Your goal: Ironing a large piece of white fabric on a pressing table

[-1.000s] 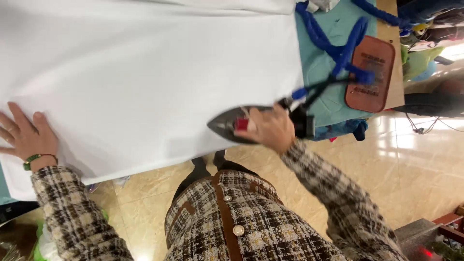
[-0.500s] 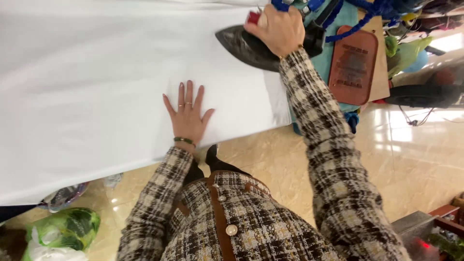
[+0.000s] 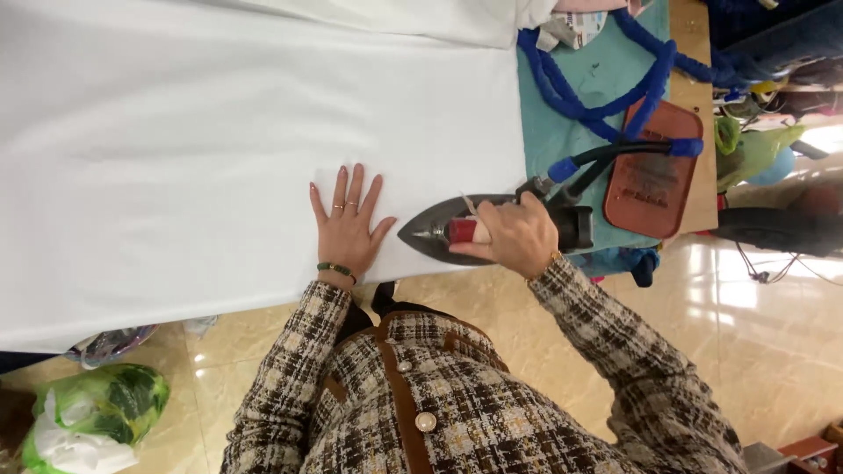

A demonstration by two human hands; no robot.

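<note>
While the left hand (image 3: 347, 230) lies flat, fingers spread, on the cloth (image 3: 219, 149), the right hand (image 3: 514, 235), clamped on the iron (image 3: 448, 233) at its 3 o'clock, should glide slowly, keeping the cloth taut.

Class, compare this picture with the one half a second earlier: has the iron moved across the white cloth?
Yes. The iron in the right hand has come from the far edge of the white cloth to its near edge, beside the flat left hand.

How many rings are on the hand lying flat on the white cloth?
2: both gold, on neighbouring fingers of the left hand, one ring beside the other. Right hand fingers are curled, so any there are hidden.
</note>
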